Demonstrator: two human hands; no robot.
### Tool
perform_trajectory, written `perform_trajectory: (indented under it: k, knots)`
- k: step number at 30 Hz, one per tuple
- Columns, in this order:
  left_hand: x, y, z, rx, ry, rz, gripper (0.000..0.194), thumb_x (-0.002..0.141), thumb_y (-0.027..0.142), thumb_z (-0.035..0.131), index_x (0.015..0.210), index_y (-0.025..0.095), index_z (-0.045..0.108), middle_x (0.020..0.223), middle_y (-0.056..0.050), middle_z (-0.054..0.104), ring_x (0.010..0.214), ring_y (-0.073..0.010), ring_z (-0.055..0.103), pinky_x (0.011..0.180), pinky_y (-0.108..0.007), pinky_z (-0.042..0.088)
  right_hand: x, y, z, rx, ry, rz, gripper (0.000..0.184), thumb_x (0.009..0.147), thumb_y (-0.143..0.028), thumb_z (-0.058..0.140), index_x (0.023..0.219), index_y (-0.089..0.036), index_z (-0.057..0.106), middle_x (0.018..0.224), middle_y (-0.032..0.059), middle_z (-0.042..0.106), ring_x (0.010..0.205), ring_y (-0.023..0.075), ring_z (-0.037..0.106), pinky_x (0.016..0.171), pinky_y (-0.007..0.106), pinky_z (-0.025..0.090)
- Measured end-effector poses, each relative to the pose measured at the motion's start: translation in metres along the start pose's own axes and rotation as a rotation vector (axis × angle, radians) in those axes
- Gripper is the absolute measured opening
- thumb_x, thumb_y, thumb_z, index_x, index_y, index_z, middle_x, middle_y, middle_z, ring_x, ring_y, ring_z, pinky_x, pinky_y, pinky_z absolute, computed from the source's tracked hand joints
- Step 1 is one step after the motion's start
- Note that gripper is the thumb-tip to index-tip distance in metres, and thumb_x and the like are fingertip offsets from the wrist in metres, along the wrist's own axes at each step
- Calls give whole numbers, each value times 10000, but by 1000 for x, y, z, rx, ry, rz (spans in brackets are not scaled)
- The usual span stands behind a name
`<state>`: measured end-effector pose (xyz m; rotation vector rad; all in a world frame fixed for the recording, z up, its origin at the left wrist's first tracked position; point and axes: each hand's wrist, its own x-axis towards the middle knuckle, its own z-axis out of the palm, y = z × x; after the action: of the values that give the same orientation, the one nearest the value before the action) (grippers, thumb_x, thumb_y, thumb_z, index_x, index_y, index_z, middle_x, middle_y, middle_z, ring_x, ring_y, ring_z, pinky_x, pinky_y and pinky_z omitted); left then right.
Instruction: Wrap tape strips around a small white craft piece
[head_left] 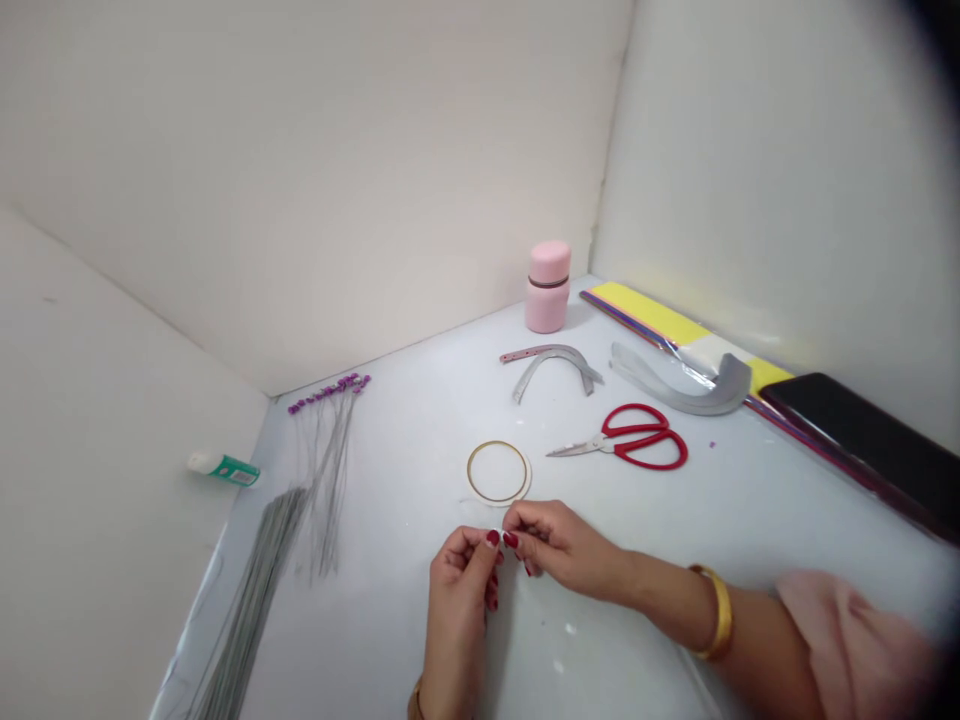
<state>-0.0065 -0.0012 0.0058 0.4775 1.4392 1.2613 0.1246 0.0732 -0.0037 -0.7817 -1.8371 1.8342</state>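
My left hand [457, 590] and my right hand [559, 545] meet low in the middle of the white table [390, 640], with red-nailed fingertips pinching something small and pale. That item is mostly hidden by my fingers. Just beyond them lies a thin gold ring [498, 443] on a white paper disc [527, 475]. Red-handled scissors [634, 440] lie shut to the right of the ring. A gold bangle [716, 610] circles my right wrist, and a pink sleeve [847, 640] covers that upper arm.
A pink capped bottle [547, 285] stands at the back, near grey strips [555, 365] and a curved translucent strip [682, 380]. Purple-tipped wires [330, 395] and a grey wire bundle [251, 600] lie left, by a small tube [223, 468]. Coloured sheets [645, 315] and a black phone [862, 430] lie right.
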Motion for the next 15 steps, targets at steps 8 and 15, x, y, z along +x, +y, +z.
perform_trajectory:
  k: [8,15]
  knots:
    - [-3,2,3,-22,-33,16,203,727,282,608,594,151,529,524,48,465,440,-55,345,420,-165,273,-1,0,-1,14,-49,-10,226,831,-365,485,756,-153,513,574,-31,492,496,79,464,474,184,359]
    - [-4,8,0,133,-44,72,185,721,305,627,633,149,583,451,67,450,396,-50,319,402,-170,241,0,2,-2,84,-74,33,279,819,-421,489,764,-147,500,622,-19,500,497,76,480,481,194,389]
